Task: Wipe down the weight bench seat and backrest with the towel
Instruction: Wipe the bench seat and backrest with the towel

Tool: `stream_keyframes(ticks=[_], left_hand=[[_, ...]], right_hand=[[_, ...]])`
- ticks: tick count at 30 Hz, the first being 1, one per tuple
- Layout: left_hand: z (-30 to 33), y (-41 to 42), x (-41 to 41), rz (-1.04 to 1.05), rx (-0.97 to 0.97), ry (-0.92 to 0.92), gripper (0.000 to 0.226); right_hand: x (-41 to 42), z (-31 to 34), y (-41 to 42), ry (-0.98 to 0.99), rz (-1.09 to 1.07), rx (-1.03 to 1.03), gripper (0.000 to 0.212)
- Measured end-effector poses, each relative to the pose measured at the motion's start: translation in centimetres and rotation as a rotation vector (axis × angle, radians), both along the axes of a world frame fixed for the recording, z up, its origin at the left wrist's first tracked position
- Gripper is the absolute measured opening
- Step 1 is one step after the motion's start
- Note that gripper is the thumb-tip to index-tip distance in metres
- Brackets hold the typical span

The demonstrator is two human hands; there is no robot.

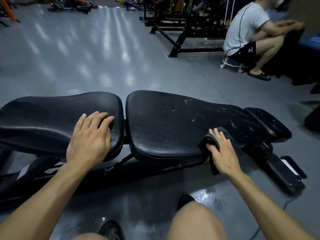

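Right hand: right hand (223, 153) pressed the dark towel (216, 135) flat-fingered onto the near edge of the right pad (164, 122).
Left hand: left hand (90, 135) lay open, bracing the left pad (43, 115).
Towel: looked soft, light, bunchable; best held under the palm.
Farther: pale streaks marked the pad's far side.

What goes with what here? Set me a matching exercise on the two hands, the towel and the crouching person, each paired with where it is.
Things:
1. left hand
2. right hand
3. towel
4. crouching person

Places:
A. far right, beside the black rack
B. flat on the left pad of the bench
C. pressing the towel at the right pad's near edge
D. on the right pad, under a hand

Pairs: 1-B, 2-C, 3-D, 4-A
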State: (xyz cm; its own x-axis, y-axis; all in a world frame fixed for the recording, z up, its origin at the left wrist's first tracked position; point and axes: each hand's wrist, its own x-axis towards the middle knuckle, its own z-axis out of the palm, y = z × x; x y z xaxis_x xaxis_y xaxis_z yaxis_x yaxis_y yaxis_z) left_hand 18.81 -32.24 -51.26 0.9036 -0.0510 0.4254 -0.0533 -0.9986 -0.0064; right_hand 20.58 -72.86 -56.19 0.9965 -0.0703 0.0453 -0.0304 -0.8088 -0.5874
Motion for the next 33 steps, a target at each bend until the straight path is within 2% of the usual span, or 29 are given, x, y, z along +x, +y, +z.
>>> stream_keyframes(ticks=[3,6,9,11,13,16,19,23,27,29,31,33], left_hand=[[0.0,0.0,0.1,-0.006,-0.009,0.002,0.051],[0.0,0.1,0.0,-0.023,-0.014,0.003,0.051],[0.1,0.2,-0.2,-0.044,0.003,0.007,0.050],[0.1,0.3,-0.4,-0.051,0.012,0.014,0.050],[0.2,0.6,-0.2,-0.063,0.021,0.033,0.050],[0.6,0.8,-0.1,-0.091,0.038,0.068,0.052],[1.1,0.5,0.2,-0.139,0.011,0.067,0.051],[1.2,-2.4,2.3,-0.223,-0.053,0.122,0.051],[1.0,-4.6,6.2,-0.246,0.004,0.200,0.063],[1.0,-4.6,7.6,-0.239,0.019,0.232,0.069],[0.7,-4.6,7.9,-0.213,0.013,0.257,0.072],[0.3,-4.6,7.9,-0.199,-0.001,0.257,0.072]], right_hand=[[0.1,0.1,3.9,-0.063,0.040,-0.078,0.072],[-0.5,1.2,7.1,-0.095,0.245,-0.114,0.076],[-1.3,1.8,7.1,-0.090,0.385,-0.130,0.078],[-1.4,2.0,5.8,-0.081,0.444,-0.167,0.071],[-1.0,2.0,4.0,-0.059,0.432,-0.179,0.063],[0.2,1.6,2.1,-0.015,0.259,-0.118,0.062],[1.0,1.2,3.6,0.003,0.180,-0.148,0.061],[0.5,2.4,7.7,-0.081,0.427,-0.217,0.074],[2.2,2.9,7.4,-0.066,0.584,-0.171,0.068],[5.1,2.6,6.3,-0.057,0.513,-0.130,0.065],[8.6,2.2,5.4,-0.033,0.347,-0.087,0.061],[11.4,1.8,5.1,-0.003,0.231,-0.113,0.059]])
